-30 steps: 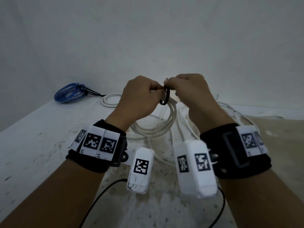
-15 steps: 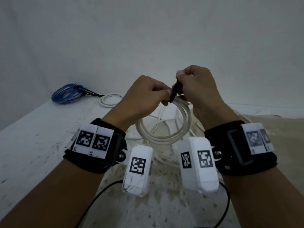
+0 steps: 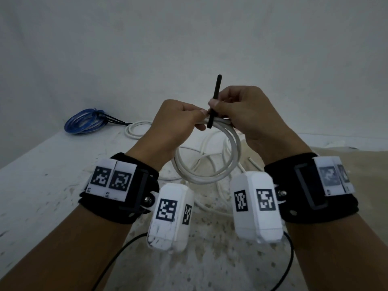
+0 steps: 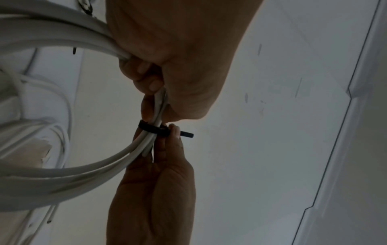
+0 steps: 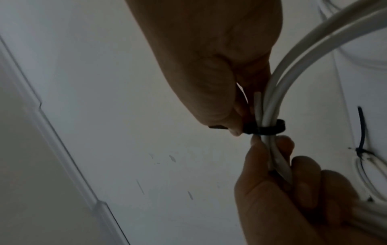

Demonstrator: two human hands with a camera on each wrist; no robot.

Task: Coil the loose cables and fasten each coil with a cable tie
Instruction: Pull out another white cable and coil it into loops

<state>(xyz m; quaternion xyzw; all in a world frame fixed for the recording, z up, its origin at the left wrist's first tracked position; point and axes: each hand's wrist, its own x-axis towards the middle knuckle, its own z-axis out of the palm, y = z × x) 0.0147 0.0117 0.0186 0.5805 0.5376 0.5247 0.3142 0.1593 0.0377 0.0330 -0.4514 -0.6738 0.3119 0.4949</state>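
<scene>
Overhead, round white coil (image 3: 206, 164), thin black tie (image 3: 213, 97)

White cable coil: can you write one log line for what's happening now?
step: fastening | left hand: holds white cable coil | right hand: pinches black cable tie looped round coil

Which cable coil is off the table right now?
The white coil held in both hands, black cable tie around it. The blue coil lies on the table.
</scene>
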